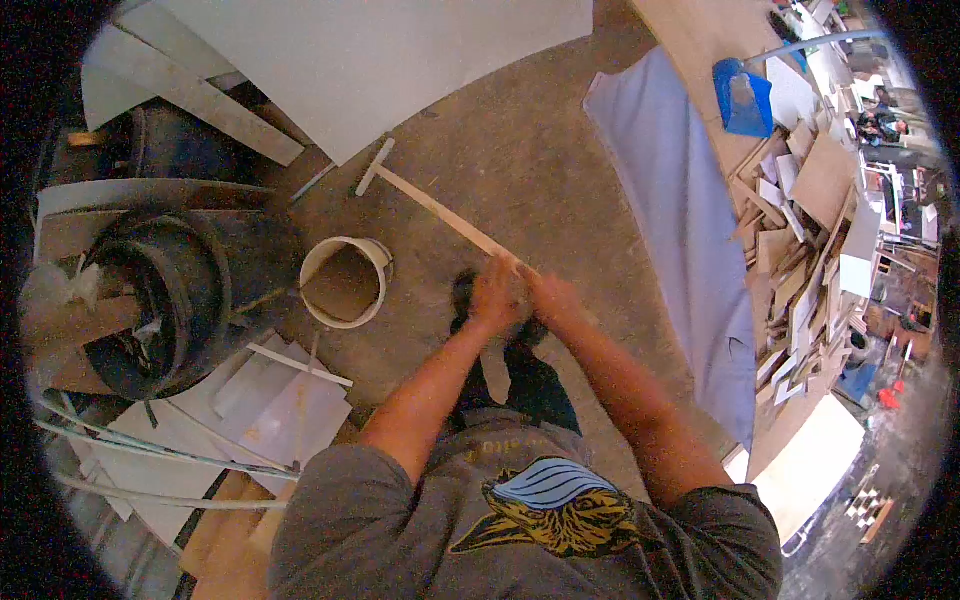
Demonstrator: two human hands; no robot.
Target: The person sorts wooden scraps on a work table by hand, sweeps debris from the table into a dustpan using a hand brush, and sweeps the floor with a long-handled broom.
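Note:
A long wooden stick (440, 209) with a pale crosspiece at its far end, like a T, slants across the brown floor. My left hand (497, 298) is closed around its near end. Just to the right, my right hand (553, 302) is closed on the same end, its fingers partly hidden and slightly blurred. The crosspiece (375, 167) appears to lie on or just above the floor, close to the corner of a large white sheet. A whitish bucket (386, 262) stands to the left of my hands.
A black round container (215, 265) stands at left, above stacked white panels (285, 400). A large white sheet (400, 60) covers the top. At right lie a grey-blue cloth (680, 230), a blue dustpan (745, 100) and heaped wood offcuts (800, 260). A person (882, 125) is far back.

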